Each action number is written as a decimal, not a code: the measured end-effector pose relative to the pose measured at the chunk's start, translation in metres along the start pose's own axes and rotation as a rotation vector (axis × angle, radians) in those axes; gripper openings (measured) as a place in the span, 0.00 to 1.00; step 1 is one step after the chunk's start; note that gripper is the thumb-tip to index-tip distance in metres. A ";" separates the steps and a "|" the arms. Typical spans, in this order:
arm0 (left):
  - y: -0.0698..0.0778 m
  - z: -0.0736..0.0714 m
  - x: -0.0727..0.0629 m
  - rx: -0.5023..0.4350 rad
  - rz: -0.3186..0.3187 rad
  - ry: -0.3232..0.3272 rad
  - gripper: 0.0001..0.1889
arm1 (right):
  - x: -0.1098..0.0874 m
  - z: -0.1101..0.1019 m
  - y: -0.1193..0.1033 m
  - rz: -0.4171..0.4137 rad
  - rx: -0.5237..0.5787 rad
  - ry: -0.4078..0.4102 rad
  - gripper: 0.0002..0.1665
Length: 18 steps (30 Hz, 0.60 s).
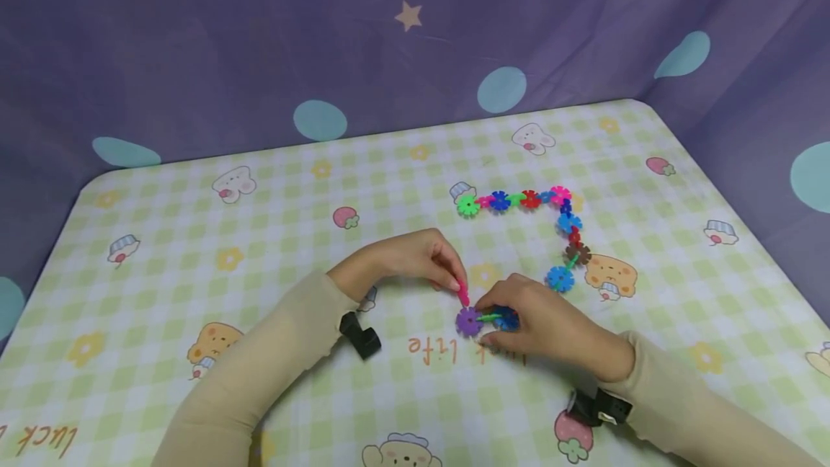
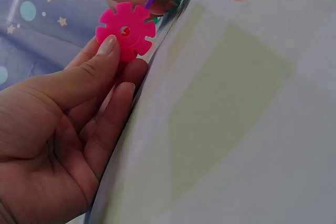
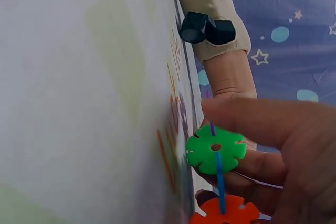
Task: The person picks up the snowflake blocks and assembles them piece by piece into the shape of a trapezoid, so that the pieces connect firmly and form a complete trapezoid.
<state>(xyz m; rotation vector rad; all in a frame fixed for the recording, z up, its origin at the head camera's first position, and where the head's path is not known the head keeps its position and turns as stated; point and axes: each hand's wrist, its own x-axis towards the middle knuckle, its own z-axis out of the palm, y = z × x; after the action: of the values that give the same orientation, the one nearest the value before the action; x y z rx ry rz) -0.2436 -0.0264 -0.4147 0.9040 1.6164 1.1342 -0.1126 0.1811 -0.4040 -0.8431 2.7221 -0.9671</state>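
Observation:
My left hand (image 1: 408, 258) pinches a pink notched plastic disc (image 2: 135, 24) between thumb and fingers, its slotted face showing in the left wrist view. The disc's lower edge meets or nearly meets a purple disc (image 1: 468, 322); whether they interlock I cannot tell. My right hand (image 1: 551, 319) grips the linked discs beside the purple one, including a dark blue disc (image 1: 507, 319). In the right wrist view, a green disc (image 3: 231, 153) and an orange-red disc (image 3: 231, 212) joined by a blue one show near its thumb and fingers. My right hand partly hides this row.
A bent chain of multicoloured notched discs (image 1: 499, 201) lies beyond my right hand, running from a green disc to a blue disc (image 1: 560, 279). Whether it joins the held discs is hidden. The checked tablecloth (image 1: 292, 193) reaches a purple curtain (image 1: 227, 34) behind.

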 end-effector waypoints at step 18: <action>-0.002 0.000 -0.003 0.015 0.053 -0.012 0.05 | 0.007 0.011 -0.003 0.004 0.060 0.053 0.18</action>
<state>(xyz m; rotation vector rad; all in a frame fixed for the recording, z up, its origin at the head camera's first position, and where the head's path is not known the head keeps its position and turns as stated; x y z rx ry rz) -0.2428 -0.0300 -0.4160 0.9665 1.6013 1.1521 -0.1140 0.1696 -0.4104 -0.8131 2.7224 -1.0797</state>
